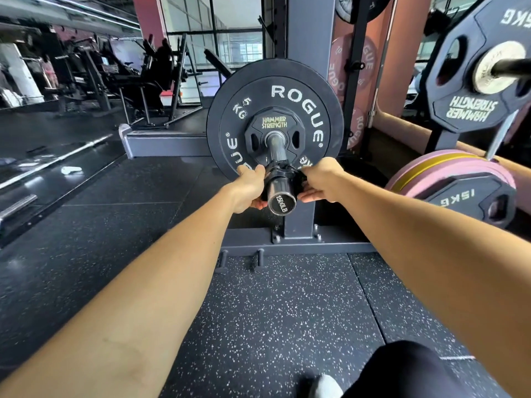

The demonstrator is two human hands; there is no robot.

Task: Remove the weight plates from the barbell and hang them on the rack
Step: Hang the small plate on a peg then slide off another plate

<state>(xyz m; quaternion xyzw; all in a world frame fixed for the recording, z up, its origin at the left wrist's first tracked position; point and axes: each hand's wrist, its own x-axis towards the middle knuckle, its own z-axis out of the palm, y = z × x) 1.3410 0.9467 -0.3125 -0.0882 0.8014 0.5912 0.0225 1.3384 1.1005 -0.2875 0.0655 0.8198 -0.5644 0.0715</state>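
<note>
Two black round weight plates sit on the steel barbell sleeve (275,147) — a large Rogue plate (304,90) and a small Hammer Strength plate (274,122). One black clamp collar (283,172) rings the sleeve — two bare hands, left hand (248,189) and right hand (323,180), grip it.

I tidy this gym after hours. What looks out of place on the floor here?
A white crumpled thing lies loose on the dark floor at left; I cannot tell what it is. Both hands, left and right, grip the collar on the barbell.
</note>
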